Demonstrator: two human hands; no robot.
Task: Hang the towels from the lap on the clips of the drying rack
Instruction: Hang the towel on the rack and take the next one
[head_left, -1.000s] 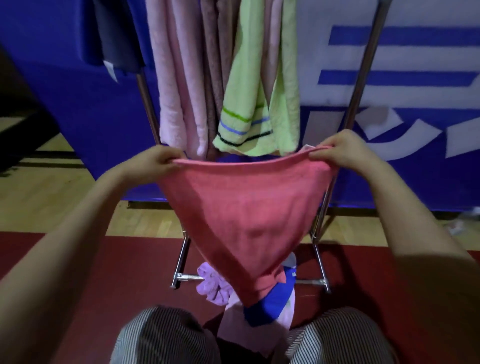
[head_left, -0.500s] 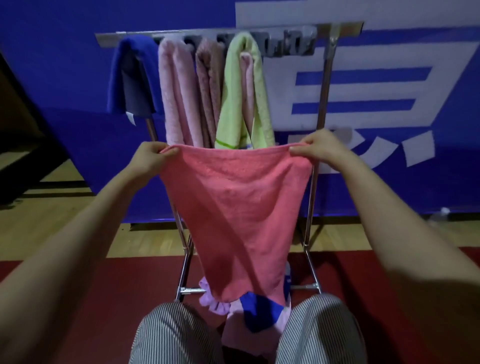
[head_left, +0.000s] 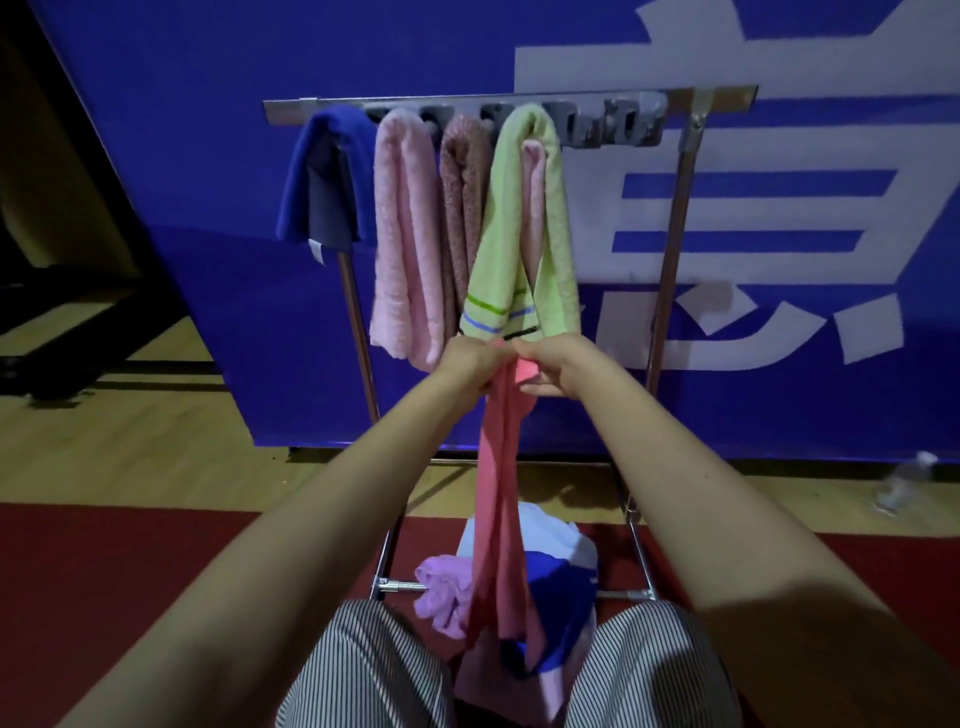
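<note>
Nearest the camera, a purple towel (head_left: 441, 597) and a blue-and-white towel (head_left: 558, 587) lie between the knees of striped trousers (head_left: 363, 670). Above them, the left hand (head_left: 470, 361) and right hand (head_left: 558, 364) meet, each pinching the gathered top of a coral towel (head_left: 498, 493) that hangs down to the lap. Beyond stands the drying rack (head_left: 670, 291), its clips (head_left: 608, 124) holding blue (head_left: 332, 171), pink (head_left: 400, 234), brown (head_left: 462, 197) and green (head_left: 511, 223) towels.

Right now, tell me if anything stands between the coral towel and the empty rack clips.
Nothing visible blocks it. The coral towel, gripped by the left hand and right hand, sits just below the green striped towel. The empty clips lie up and to the right, with open space beneath.
</note>
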